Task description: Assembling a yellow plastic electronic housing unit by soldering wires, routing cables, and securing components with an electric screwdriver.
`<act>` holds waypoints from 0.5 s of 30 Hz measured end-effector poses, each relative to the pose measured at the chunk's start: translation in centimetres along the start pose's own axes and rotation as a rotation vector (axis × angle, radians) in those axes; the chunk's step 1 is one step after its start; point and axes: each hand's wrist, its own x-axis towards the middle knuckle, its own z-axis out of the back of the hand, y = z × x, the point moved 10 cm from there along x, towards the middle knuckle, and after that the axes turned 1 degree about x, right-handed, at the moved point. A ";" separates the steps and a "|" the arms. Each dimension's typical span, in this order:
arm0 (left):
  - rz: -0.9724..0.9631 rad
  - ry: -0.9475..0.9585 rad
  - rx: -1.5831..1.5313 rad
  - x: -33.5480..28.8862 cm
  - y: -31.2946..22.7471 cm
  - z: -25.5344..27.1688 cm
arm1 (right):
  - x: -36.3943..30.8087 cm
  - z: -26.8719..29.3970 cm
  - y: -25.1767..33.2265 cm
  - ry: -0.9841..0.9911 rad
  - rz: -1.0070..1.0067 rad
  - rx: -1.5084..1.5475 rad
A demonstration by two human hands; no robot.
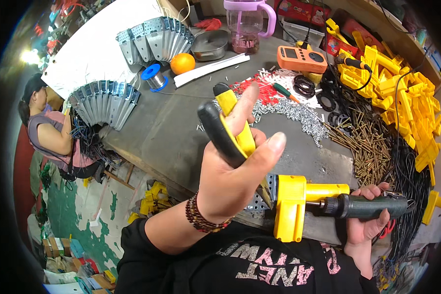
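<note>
My left hand (230, 183) is closed around a pair of pliers (218, 130) with yellow and black handles, some fingers looped through them. The dark jaws point down beside a perforated metal plate (256, 202); I cannot tell whether they touch it. This plate meets a yellow plastic housing (290, 208) near the table's front edge. My right hand (365, 228) grips a dark green electric screwdriver (372, 206) lying nearly level. Its bit points left and reaches the side of the housing. A yellow tube-like part (328, 189) extends just behind the bit.
Loose screws (370, 147), small metal pieces (299, 115) and red sleeves (262, 88) cover the table's middle right. Yellow housings (397, 83) and black cables (409, 196) pile up at right. An orange meter (301, 60), solder spool (154, 77) and metal-part stacks (105, 103) stand farther back. Another person (49, 122) sits left.
</note>
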 end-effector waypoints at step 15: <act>-0.203 -0.018 0.239 0.1 -0.5 -2.6 | 0.3 -0.1 -0.2 0.018 -0.005 0.011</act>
